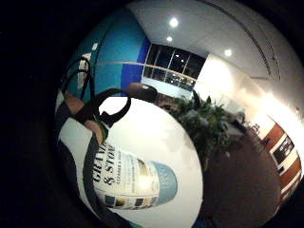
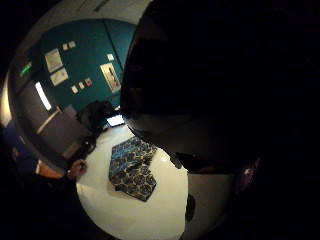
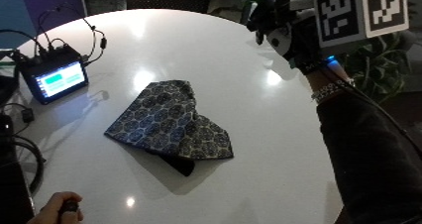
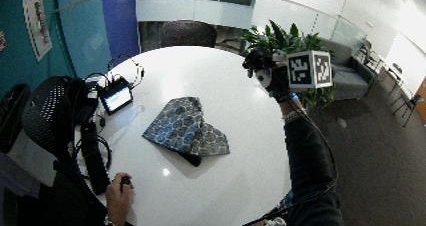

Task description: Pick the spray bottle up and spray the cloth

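Observation:
My gloved right hand (image 3: 302, 48) is raised above the right side of the round white table (image 3: 198, 40), fingers curled round the spray bottle (image 3: 278, 38). The bottle's white label reading "Granite & Stone" (image 1: 133, 183) fills the little finger side palm view, close to the palm. A dark shape blocks much of the thumb side palm view. A folded blue patterned cloth (image 3: 168, 125) lies flat on the middle of the table, down and to the left of the hand. The cloth (image 2: 131, 167) also shows below the palm.
A small screen device (image 3: 56, 80) with cables sits at the table's left edge. A potted plant (image 4: 286, 38) stands behind the hand, off the table. A bare left hand (image 3: 59, 211) holds a small black thing at the near edge. A chair (image 4: 188, 34) stands at the far side.

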